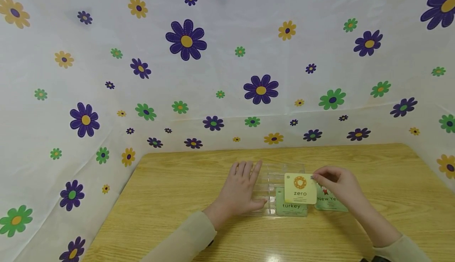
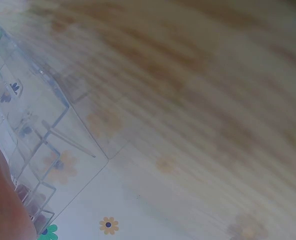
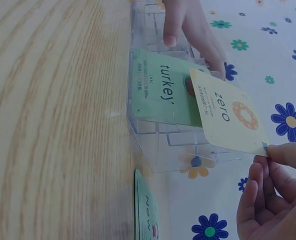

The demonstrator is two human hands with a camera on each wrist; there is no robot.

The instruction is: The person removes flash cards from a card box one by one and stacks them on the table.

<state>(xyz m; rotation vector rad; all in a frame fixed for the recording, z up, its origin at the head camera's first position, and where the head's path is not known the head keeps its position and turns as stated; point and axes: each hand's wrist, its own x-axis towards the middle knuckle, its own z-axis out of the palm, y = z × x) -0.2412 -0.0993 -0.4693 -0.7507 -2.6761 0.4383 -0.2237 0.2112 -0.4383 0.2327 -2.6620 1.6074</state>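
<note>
A wooden table (image 1: pixel 156 222), yellow-brown and streaked with grain, is carrying a clear plastic tray (image 1: pixel 264 185) divided into compartments. Just beside the tray, on its right, a green card (image 1: pixel 328 204) printed "New Ye…" is lying on the wood, the rest of its wording being hidden. A bright reflection is gleaming on the nearer tabletop.

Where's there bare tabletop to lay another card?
Bare table lies left of the left hand, nearside of the clear tray between the sleeves, and right of the right hand. It's crowded at the tray's right end: zero card held over turkey card, green "New" card beside the tray.
</note>
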